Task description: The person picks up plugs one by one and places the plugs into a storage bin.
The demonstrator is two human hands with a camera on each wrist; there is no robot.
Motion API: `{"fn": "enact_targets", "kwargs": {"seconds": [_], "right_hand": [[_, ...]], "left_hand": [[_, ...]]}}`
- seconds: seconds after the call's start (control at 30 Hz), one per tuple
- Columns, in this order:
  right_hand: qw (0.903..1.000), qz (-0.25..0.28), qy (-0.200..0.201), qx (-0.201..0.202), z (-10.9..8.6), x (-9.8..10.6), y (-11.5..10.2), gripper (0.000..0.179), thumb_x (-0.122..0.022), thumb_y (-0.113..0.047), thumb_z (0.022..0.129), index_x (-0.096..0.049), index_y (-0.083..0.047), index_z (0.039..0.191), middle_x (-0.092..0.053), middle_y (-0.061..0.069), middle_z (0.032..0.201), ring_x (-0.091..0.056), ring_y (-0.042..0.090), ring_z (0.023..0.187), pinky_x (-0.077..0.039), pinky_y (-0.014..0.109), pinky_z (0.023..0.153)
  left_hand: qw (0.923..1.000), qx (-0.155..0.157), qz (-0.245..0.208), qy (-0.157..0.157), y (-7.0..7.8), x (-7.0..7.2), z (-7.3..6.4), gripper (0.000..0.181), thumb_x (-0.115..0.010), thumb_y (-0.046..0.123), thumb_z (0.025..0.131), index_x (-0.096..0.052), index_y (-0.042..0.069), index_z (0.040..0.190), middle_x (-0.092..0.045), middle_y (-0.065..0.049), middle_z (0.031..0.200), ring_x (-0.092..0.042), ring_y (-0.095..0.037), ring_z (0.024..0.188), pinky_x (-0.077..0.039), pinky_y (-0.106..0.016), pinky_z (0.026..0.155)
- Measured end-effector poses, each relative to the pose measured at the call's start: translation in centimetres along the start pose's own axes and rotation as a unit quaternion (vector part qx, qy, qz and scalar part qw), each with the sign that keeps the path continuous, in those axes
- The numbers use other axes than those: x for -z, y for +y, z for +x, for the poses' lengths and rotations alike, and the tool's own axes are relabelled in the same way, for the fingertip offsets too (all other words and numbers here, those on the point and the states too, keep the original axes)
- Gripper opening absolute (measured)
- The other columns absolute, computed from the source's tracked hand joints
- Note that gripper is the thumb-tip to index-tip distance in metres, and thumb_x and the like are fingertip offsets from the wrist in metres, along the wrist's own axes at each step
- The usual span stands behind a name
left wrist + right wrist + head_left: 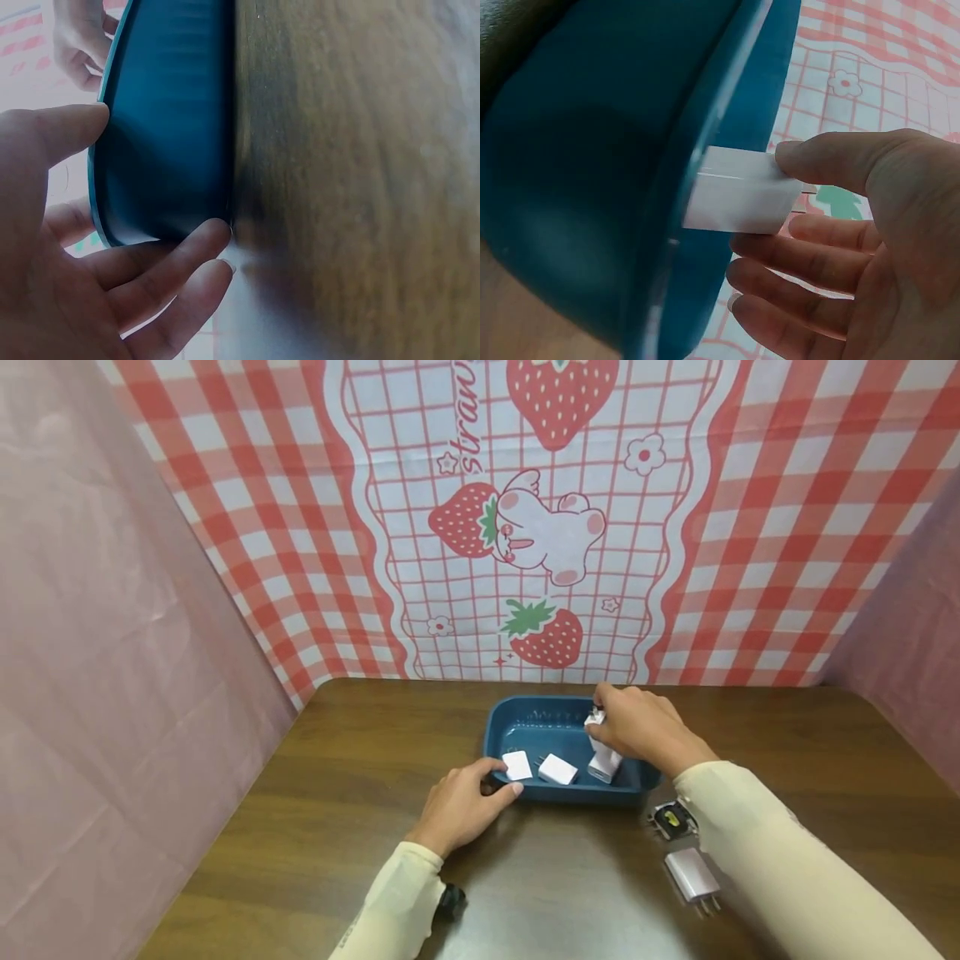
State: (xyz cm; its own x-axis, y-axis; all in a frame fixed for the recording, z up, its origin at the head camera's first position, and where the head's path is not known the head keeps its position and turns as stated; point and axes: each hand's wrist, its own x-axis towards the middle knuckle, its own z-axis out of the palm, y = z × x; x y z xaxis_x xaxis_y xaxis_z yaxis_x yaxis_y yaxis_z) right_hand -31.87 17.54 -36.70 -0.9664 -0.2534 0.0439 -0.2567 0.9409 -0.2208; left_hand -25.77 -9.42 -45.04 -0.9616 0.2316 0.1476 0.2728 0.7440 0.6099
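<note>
A blue plastic tray (pixel 581 795) stands on the table. My left hand (pixel 467 802) grips its near left corner, with the thumb on the rim and the fingers around the end wall, as the left wrist view shows. My right hand (pixel 648 727) pinches a white plug-in charger (pixel 739 191) between thumb and fingers over the tray's right part, its metal prongs toward the palm. Inside the tray lie a white charger (pixel 517 765) at the left and another white charger (pixel 557 769) in the middle. A white charger end (pixel 604 767) shows below the right hand; whether it is the held one is unclear.
Right of the tray, near my right sleeve, a black-and-silver plug (pixel 671 819) with a yellow mark lies on the wooden table (pixel 360 827). Closer to me is a pale pinkish charger (pixel 692 874) with prongs. A strawberry-print checked cloth (pixel 540 543) hangs behind the table.
</note>
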Motion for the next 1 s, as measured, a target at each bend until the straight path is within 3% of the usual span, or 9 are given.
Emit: {"fn": "enact_targets", "kwargs": {"seconds": [0.2,0.53,1.0], "right_hand": [[0.9992,-0.020,-0.019,0.028,0.8,-0.8,-0.7,0.049,-0.077,-0.032,0.087,-0.062,-0.003,0.124,-0.070,0.011,0.104,-0.065,0.023,0.081,-0.055,0.051,0.076],[0.9967,-0.036,-0.062,0.037,1.5,-1.7,-1.0,0.054,-0.076,-0.034,0.088,-0.060,-0.003,0.129,-0.069,0.014,0.111,-0.066,0.029,0.094,-0.052,0.057,0.083],[0.9974,-0.041,-0.029,0.052,1.5,-0.4,-1.7,0.047,-0.074,-0.033,0.090,-0.065,-0.005,0.126,-0.070,0.013,0.113,-0.066,0.026,0.089,-0.055,0.052,0.078]], "left_hand": [[1.0000,0.004,-0.001,-0.001,-0.2,-0.5,-0.2,0.048,-0.066,0.058,0.090,-0.069,0.023,0.123,-0.071,0.004,0.104,-0.062,-0.013,0.087,-0.050,-0.043,0.079],[0.9999,0.003,0.010,-0.005,0.1,-0.6,-0.2,0.050,-0.064,0.059,0.091,-0.068,0.023,0.125,-0.071,0.002,0.112,-0.064,-0.016,0.094,-0.050,-0.046,0.083],[1.0000,0.003,-0.009,-0.002,0.0,-0.2,0.2,0.049,-0.066,0.057,0.090,-0.069,0.021,0.124,-0.072,0.002,0.106,-0.063,-0.015,0.089,-0.050,-0.044,0.081]]}}
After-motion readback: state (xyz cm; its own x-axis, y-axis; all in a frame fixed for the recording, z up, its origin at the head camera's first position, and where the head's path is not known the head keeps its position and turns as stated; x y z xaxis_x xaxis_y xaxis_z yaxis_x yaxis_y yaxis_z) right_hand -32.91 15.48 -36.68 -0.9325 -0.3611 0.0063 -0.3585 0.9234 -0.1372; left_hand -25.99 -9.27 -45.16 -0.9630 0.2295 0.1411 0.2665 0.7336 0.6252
